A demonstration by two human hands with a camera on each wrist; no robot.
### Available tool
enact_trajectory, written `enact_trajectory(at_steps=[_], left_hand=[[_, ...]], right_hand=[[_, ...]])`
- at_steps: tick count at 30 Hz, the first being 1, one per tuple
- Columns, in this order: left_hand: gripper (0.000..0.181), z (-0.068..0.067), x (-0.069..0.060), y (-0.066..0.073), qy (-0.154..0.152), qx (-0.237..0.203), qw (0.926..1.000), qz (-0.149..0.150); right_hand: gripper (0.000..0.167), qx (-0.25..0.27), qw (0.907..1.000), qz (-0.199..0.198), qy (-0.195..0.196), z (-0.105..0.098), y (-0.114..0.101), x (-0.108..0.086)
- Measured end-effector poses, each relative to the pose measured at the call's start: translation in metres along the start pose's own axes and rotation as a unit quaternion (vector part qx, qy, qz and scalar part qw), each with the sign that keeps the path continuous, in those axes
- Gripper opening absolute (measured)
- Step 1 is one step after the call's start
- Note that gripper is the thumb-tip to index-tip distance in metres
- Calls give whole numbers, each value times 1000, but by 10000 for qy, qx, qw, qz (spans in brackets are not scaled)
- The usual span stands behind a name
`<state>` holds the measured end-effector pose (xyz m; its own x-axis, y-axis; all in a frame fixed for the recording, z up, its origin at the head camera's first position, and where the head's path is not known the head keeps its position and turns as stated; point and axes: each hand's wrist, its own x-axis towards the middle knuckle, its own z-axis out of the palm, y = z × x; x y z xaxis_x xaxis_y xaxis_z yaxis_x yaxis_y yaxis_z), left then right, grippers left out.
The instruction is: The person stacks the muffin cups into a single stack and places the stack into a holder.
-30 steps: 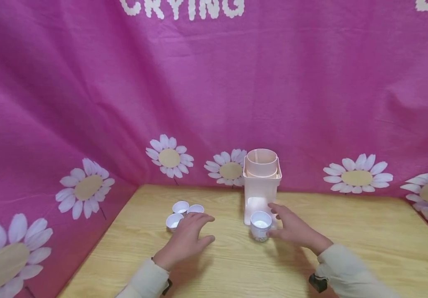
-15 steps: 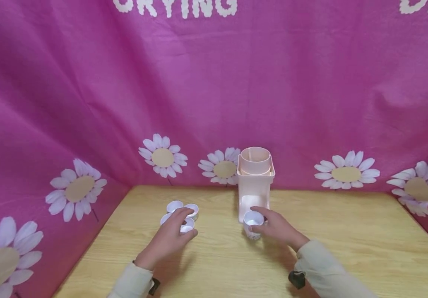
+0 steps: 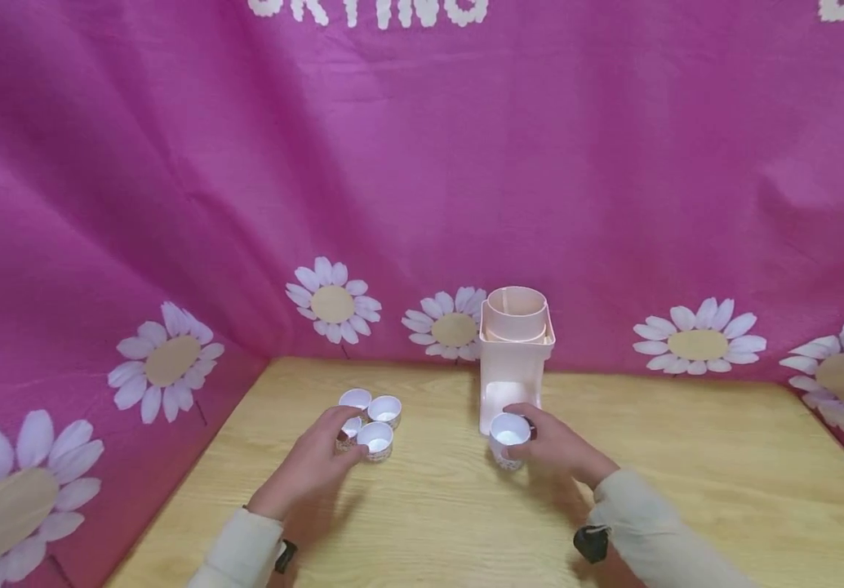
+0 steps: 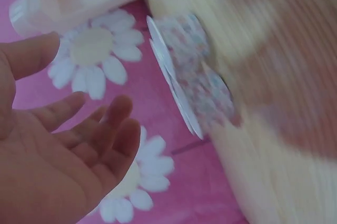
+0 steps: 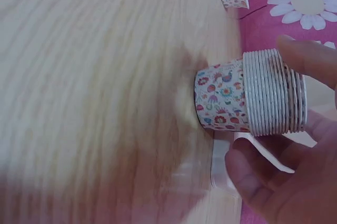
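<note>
My left hand (image 3: pixel 310 467) hovers over a cluster of several small paper cups (image 3: pixel 385 410) with white insides. In the left wrist view that hand (image 4: pixel 60 150) has loosely bent fingers and a gap from the patterned cups (image 4: pixel 181 37). My right hand (image 3: pixel 563 447) has its thumb and fingers round the top of a stack of nested paper cups (image 3: pixel 504 459). The right wrist view shows the stack (image 5: pixel 221 95) standing upright on the table, many rims layered, with a colourful print on the outermost cup. Its far side is partly hidden by the right hand (image 5: pixel 303 179).
Just behind the stack stands a pale pink plastic holder (image 3: pixel 513 363) with a round tube in its top. The wooden table (image 3: pixel 451 523) ends at a magenta daisy-printed cloth (image 3: pixel 584 204) at the back and sides.
The left hand has drawn back left, uncovering more of the cup cluster, including a front right cup. The right hand has closed in from beside the cup stack to round its top.
</note>
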<state>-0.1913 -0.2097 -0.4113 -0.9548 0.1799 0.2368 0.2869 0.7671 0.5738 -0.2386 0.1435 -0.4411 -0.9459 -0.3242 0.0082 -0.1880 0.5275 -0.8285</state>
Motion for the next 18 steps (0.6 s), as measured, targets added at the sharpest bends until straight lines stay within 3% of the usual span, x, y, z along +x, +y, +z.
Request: enact_trajectory(at_steps=[7, 12, 18], left_hand=[[55, -18, 0, -28, 271, 68, 9973, -680], [55, -26, 2, -39, 648, 241, 9932, -938], [66, -21, 5, -39, 360, 411, 9932, -1024]], right_hand=[[61, -103, 9999, -42, 2, 1, -2, 7], [58, -184, 9995, -186, 181, 2, -3, 12], [58, -223, 9993, -187, 218, -2, -3, 12]])
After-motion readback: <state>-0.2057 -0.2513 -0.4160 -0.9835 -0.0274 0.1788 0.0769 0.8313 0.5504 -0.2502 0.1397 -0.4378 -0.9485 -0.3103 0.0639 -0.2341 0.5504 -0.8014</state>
